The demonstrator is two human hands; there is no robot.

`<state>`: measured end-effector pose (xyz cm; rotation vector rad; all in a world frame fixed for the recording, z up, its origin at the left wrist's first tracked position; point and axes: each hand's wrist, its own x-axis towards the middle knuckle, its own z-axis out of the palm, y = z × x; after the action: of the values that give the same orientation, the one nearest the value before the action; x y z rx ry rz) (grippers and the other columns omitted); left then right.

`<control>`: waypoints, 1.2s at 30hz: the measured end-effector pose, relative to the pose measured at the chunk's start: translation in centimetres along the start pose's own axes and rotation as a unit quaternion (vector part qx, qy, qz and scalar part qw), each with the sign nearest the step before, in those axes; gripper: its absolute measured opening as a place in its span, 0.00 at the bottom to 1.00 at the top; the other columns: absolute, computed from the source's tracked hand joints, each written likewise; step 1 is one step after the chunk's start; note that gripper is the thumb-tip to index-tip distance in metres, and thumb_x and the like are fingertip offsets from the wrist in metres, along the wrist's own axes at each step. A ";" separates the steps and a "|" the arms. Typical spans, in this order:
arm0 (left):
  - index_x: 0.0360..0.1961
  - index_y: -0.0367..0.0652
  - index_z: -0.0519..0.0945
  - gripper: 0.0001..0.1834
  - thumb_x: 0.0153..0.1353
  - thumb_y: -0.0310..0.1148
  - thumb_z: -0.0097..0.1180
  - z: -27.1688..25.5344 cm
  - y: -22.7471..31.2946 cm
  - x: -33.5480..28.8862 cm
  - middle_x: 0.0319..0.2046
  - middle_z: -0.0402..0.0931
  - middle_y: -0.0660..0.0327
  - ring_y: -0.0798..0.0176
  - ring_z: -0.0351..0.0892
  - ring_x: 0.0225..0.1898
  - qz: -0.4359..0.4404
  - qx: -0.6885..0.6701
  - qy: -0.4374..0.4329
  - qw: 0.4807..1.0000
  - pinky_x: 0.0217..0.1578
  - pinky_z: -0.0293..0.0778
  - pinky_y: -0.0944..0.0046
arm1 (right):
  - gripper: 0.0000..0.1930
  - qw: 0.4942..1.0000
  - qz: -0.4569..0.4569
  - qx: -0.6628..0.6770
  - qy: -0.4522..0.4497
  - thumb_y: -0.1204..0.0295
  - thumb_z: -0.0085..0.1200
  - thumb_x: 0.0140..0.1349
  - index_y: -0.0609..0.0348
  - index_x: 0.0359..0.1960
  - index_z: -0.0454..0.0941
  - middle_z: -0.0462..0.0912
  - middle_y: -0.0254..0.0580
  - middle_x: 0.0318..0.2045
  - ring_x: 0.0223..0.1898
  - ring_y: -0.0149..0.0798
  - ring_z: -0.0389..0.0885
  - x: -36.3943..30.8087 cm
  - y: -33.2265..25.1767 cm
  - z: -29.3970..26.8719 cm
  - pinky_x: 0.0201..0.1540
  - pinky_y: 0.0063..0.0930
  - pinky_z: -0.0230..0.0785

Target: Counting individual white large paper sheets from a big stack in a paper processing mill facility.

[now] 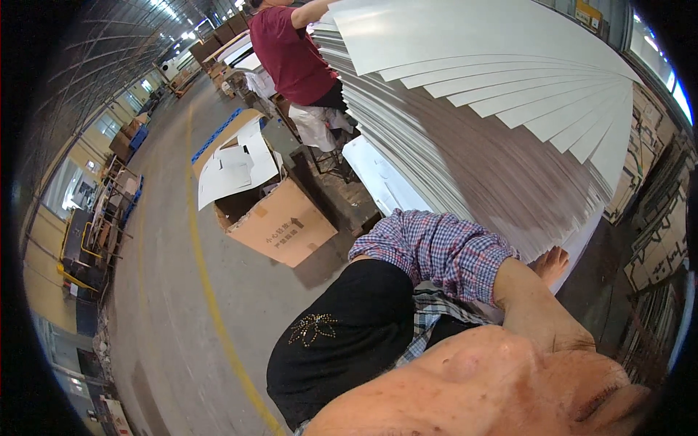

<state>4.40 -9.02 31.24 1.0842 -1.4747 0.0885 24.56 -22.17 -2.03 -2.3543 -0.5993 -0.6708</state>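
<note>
A tall stack of large grey-white board sheets point(502, 160) rises in front of me, its top sheets point(465, 43) fanned out in steps. My left forearm, in a rolled checked sleeve, crosses before the stack's lower edge; its hand is hidden. Beyond that forearm show a few fingers of what appears to be my right hand point(551, 267). They lie stretched out by the bottom corner of the stack, and I see nothing held in them. The rest of that hand is covered.
A person in a dark red shirt point(291, 54) stands at the stack's far left, one arm reaching toward its top. An open cardboard box point(280, 225) with white board pieces point(236, 167) stands left. Flat patterned boards point(658, 251) lean at right. A yellow line point(211, 291) marks the floor.
</note>
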 end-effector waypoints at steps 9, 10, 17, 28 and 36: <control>0.47 0.30 0.79 0.16 0.72 0.35 0.53 0.3 1.2 -0.3 0.40 0.77 0.44 0.44 0.77 0.42 0.009 0.027 -0.009 1.000 0.43 0.74 0.53 | 0.13 1.000 0.005 -0.003 -0.002 0.70 0.50 0.69 0.60 0.51 0.76 0.74 0.54 0.48 0.51 0.57 0.71 -0.6 -0.5 -0.4 0.54 0.50 0.64; 0.47 0.30 0.79 0.16 0.71 0.35 0.53 0.3 1.2 -0.2 0.40 0.77 0.44 0.44 0.77 0.42 0.012 0.029 -0.013 0.999 0.43 0.74 0.53 | 0.13 1.000 0.005 0.002 -0.003 0.70 0.51 0.68 0.60 0.51 0.76 0.74 0.54 0.48 0.51 0.57 0.71 -0.5 -0.3 -0.3 0.54 0.50 0.64; 0.45 0.30 0.79 0.16 0.70 0.36 0.56 0.2 0.8 0.8 0.38 0.77 0.44 0.44 0.77 0.41 0.031 0.021 -0.044 0.998 0.41 0.74 0.54 | 0.12 1.000 -0.009 0.015 0.014 0.70 0.53 0.67 0.59 0.50 0.77 0.75 0.53 0.47 0.50 0.56 0.71 -0.8 1.7 0.9 0.54 0.50 0.64; 0.46 0.28 0.84 0.14 0.70 0.27 0.51 -5.2 21.3 2.4 0.39 0.83 0.45 0.62 0.78 0.29 -0.248 0.599 0.083 0.757 0.28 0.73 0.62 | 0.10 0.999 0.030 0.013 0.013 0.67 0.54 0.68 0.57 0.46 0.80 0.76 0.50 0.46 0.51 0.55 0.72 0.1 -1.4 -0.8 0.55 0.49 0.66; 0.65 0.40 0.74 0.27 0.78 0.49 0.40 -13.6 17.1 -2.5 0.62 0.73 0.49 0.50 0.72 0.64 -0.362 0.740 -0.024 0.567 0.64 0.66 0.58 | 0.10 0.999 0.030 0.013 0.013 0.66 0.54 0.67 0.57 0.45 0.79 0.75 0.49 0.46 0.51 0.55 0.72 -0.2 -1.6 -0.9 0.55 0.49 0.64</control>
<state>2.96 10.27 41.63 2.9870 -0.5615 0.8243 23.22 -21.71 -0.83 -2.3262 -0.5224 -0.6609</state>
